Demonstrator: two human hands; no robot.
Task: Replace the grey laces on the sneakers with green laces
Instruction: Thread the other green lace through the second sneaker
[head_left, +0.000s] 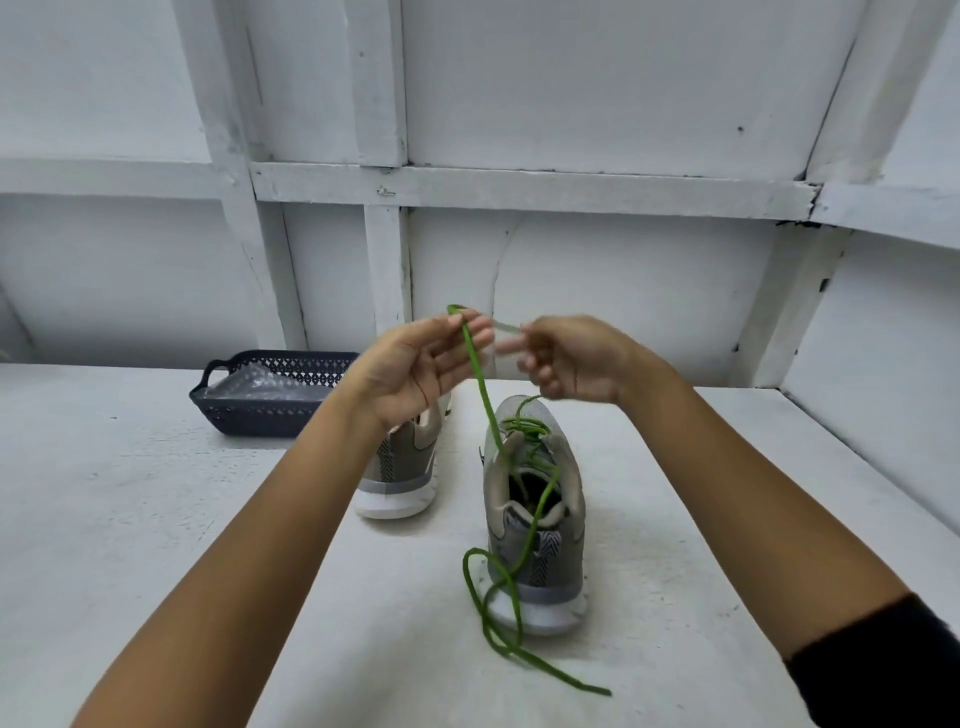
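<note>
Two grey sneakers stand on the white table, heels toward me. The right sneaker (535, 499) has a green lace (480, 384) threaded through its eyelets. One end of that lace rises to my left hand (415, 364), whose fingertips pinch it well above the shoe. The other end trails over the heel and loops on the table at the front. My right hand (566, 358) is curled beside the left and pinches a thin pale strip (506, 327), blurred, between the two hands. The left sneaker (405, 467) is partly hidden behind my left wrist.
A dark blue plastic basket (270, 410) with a clear plastic wrapper inside sits on the table (156, 519) at the back left. White panelled walls close the table in behind and on the right.
</note>
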